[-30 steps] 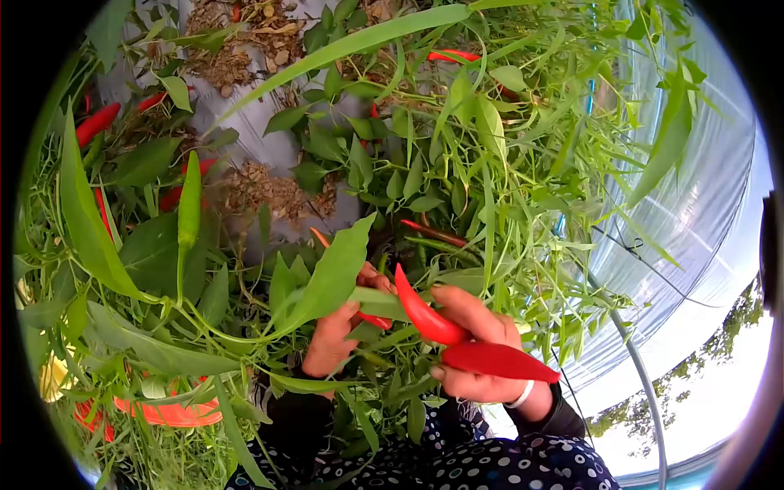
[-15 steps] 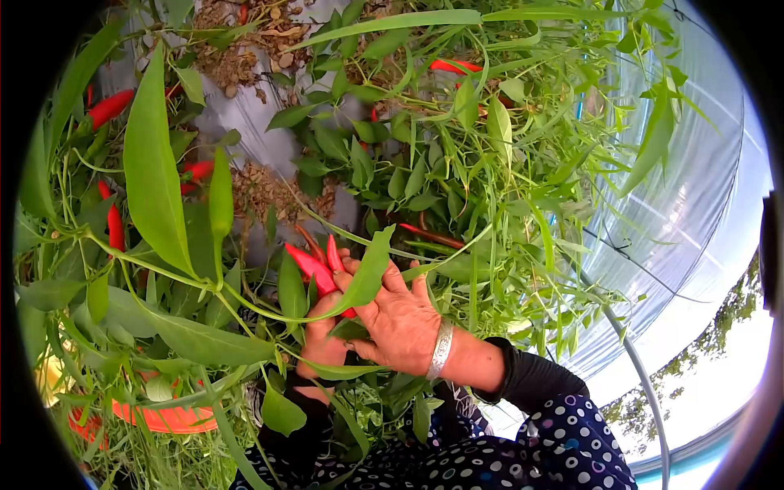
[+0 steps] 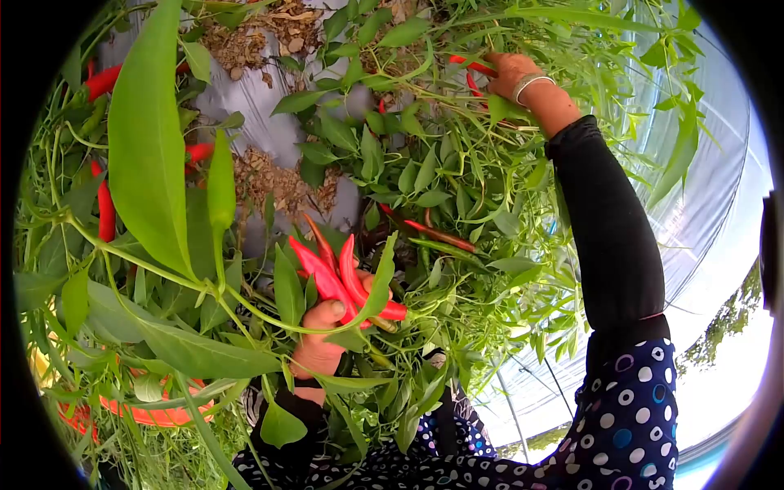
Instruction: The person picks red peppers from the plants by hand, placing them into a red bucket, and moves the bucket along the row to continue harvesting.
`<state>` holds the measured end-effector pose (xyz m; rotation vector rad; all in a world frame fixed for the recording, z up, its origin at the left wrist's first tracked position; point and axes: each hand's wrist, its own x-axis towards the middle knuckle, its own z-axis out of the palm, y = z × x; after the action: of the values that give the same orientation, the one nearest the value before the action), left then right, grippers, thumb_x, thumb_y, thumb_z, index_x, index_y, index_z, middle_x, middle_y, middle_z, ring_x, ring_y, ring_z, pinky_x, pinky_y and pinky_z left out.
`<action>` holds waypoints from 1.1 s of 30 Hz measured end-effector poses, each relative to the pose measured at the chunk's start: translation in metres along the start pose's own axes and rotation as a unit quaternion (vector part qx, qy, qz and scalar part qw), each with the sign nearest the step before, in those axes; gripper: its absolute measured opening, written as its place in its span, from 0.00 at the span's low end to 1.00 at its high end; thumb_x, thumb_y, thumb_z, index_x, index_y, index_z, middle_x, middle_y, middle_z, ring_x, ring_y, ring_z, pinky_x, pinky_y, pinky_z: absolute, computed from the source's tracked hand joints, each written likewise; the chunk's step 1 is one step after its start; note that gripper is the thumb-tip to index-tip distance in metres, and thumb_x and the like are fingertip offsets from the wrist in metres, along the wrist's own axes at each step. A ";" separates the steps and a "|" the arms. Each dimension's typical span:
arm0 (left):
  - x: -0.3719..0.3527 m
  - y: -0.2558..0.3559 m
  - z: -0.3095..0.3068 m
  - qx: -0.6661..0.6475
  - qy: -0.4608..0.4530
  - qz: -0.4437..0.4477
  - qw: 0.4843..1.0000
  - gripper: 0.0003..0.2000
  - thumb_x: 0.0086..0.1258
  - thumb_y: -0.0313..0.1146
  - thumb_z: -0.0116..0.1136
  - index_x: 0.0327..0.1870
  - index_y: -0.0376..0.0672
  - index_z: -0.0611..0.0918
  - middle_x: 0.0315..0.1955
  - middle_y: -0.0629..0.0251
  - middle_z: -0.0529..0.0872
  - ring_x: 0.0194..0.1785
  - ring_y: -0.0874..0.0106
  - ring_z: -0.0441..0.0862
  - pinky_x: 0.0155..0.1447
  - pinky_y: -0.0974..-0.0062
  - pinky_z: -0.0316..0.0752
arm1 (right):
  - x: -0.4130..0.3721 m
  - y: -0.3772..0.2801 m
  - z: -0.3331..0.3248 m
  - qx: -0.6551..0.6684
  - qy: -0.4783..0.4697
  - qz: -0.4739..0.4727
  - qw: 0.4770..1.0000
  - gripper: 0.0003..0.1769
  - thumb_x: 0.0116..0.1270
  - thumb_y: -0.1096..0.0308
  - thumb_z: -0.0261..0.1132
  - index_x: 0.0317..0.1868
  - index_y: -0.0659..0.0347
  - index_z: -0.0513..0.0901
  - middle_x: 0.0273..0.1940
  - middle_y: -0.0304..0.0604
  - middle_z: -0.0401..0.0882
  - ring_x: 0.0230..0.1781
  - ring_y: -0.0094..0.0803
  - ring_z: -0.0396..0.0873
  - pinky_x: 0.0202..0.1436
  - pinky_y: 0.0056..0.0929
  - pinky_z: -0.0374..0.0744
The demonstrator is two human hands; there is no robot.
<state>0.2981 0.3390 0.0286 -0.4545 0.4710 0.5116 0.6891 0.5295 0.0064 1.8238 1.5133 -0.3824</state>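
Up from the middle, the right hand [image 3: 510,75] now reaches into the upper right of the frame, fingers at a hanging pepper [image 3: 464,62]; I cannot tell whether they grip it. At centre, the left hand [image 3: 320,343] clenches the bunch of red peppers [image 3: 339,278].

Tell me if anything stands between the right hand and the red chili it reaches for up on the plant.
Nothing visible does: the right hand touches the red chili. Green leaves only crowd around them. The left hand holds picked chilies lower down.
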 end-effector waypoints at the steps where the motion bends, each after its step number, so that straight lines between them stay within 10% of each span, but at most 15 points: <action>1: 0.001 -0.001 -0.003 -0.042 0.003 -0.017 0.999 0.23 0.57 0.39 0.61 0.53 0.42 0.71 0.40 0.58 0.77 0.50 0.57 0.74 0.52 0.59 0.74 | 0.000 0.002 0.003 0.002 -0.090 0.005 0.996 0.23 0.55 0.60 0.65 0.51 0.56 0.76 0.50 0.50 0.76 0.51 0.48 0.74 0.51 0.44 0.75; 7: 0.003 0.000 0.000 0.023 -0.022 0.010 0.999 0.24 0.56 0.38 0.63 0.54 0.41 0.71 0.40 0.57 0.77 0.50 0.55 0.74 0.53 0.57 0.74 | -0.026 0.027 0.023 0.023 -0.073 0.056 0.995 0.24 0.52 0.57 0.67 0.49 0.57 0.79 0.38 0.48 0.82 0.39 0.39 0.80 0.45 0.34 0.77; 8: 0.004 0.000 0.002 0.022 -0.023 0.009 0.999 0.24 0.56 0.38 0.63 0.54 0.41 0.71 0.40 0.57 0.77 0.50 0.55 0.74 0.53 0.57 0.74 | -0.034 0.039 0.028 0.218 -0.008 0.114 0.969 0.20 0.53 0.59 0.66 0.45 0.58 0.80 0.35 0.48 0.82 0.35 0.38 0.80 0.41 0.32 0.77; 11: 0.007 0.001 0.013 0.022 -0.031 0.006 0.999 0.25 0.56 0.39 0.64 0.54 0.41 0.70 0.40 0.57 0.77 0.51 0.55 0.74 0.54 0.55 0.73 | -0.066 0.044 0.011 0.677 0.127 0.244 0.683 0.10 0.56 0.68 0.59 0.38 0.61 0.76 0.29 0.41 0.78 0.26 0.29 0.77 0.26 0.25 0.72; 15: 0.007 0.000 0.019 0.001 -0.011 0.013 1.000 0.23 0.60 0.38 0.61 0.54 0.42 0.70 0.40 0.56 0.77 0.50 0.57 0.73 0.55 0.57 0.71 | -0.100 0.058 0.022 0.914 -0.023 0.105 0.391 0.11 0.59 0.69 0.57 0.43 0.59 0.73 0.31 0.38 0.73 0.27 0.28 0.72 0.29 0.26 0.71; 17: 0.005 0.002 0.030 -0.003 0.037 0.005 0.999 0.21 0.62 0.38 0.60 0.53 0.42 0.71 0.40 0.56 0.77 0.49 0.59 0.73 0.55 0.59 0.70 | -0.113 0.032 0.018 0.878 0.038 0.190 0.437 0.13 0.61 0.60 0.59 0.42 0.58 0.75 0.28 0.35 0.70 0.25 0.25 0.66 0.28 0.24 0.67; 23: 0.000 -0.004 0.008 -0.003 0.045 -0.026 0.999 0.35 0.49 0.38 0.59 0.61 0.43 0.61 0.48 0.57 0.75 0.55 0.56 0.72 0.57 0.57 0.69 | -0.126 0.041 0.034 0.958 -0.046 0.032 0.283 0.11 0.65 0.59 0.56 0.34 0.59 0.75 0.20 0.32 0.61 0.15 0.21 0.57 0.21 0.19 0.61; 25: 0.001 -0.004 0.008 -0.004 0.041 -0.025 0.999 0.34 0.49 0.38 0.59 0.61 0.44 0.61 0.48 0.58 0.75 0.56 0.56 0.72 0.57 0.57 0.69 | -0.137 0.053 0.023 0.941 -0.009 0.000 0.337 0.10 0.63 0.63 0.58 0.35 0.62 0.75 0.21 0.35 0.64 0.16 0.23 0.62 0.22 0.19 0.65; 27: 0.002 -0.004 0.011 0.000 0.035 -0.029 0.999 0.34 0.50 0.38 0.58 0.61 0.44 0.62 0.48 0.58 0.75 0.56 0.57 0.72 0.57 0.57 0.69 | -0.141 0.037 -0.008 0.841 0.138 0.159 0.499 0.08 0.60 0.67 0.60 0.37 0.63 0.75 0.27 0.40 0.72 0.22 0.27 0.72 0.28 0.21 0.72; 30: 0.004 -0.003 0.019 0.000 0.047 -0.031 0.998 0.34 0.50 0.37 0.58 0.61 0.44 0.62 0.47 0.59 0.75 0.56 0.57 0.72 0.58 0.56 0.69 | -0.101 0.076 -0.012 0.646 0.279 0.130 0.698 0.09 0.55 0.72 0.61 0.36 0.67 0.77 0.29 0.43 0.80 0.31 0.26 0.78 0.34 0.21 0.74; 33: 0.004 0.003 0.037 0.009 0.103 -0.047 0.994 0.34 0.50 0.37 0.58 0.62 0.43 0.61 0.47 0.59 0.75 0.56 0.58 0.72 0.59 0.57 0.68 | -0.040 0.090 -0.010 0.572 0.170 0.134 0.791 0.08 0.54 0.71 0.62 0.35 0.65 0.81 0.29 0.41 0.82 0.22 0.24 0.76 0.27 0.22 0.73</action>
<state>0.3109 0.3623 0.0554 -0.5117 0.6485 0.3698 0.7609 0.5031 0.0689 3.1494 1.2520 -1.0271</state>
